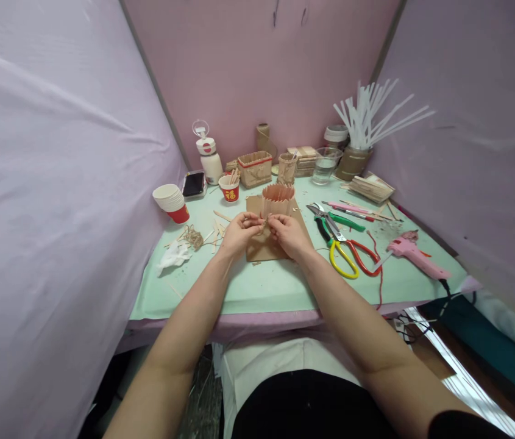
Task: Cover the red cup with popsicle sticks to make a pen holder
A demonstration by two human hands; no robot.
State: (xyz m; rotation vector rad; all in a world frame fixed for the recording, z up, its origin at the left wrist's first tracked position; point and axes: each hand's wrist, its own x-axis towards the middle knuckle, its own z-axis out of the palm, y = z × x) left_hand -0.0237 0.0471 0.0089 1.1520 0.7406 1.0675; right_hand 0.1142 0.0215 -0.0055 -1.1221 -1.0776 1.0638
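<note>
My left hand and my right hand meet over a brown board at the middle of the table. The fingers of both are pinched together around something small and thin, too small to make out. Just behind the fingertips stands a round container of upright wooden sticks with a jagged rim. It rests on the board, and its lower part is partly hidden by my hands.
Pliers, red-handled scissors and a pink glue gun lie to the right. Paper cups, twine and tissue are left. Behind stand a bottle, a basket and a water bowl.
</note>
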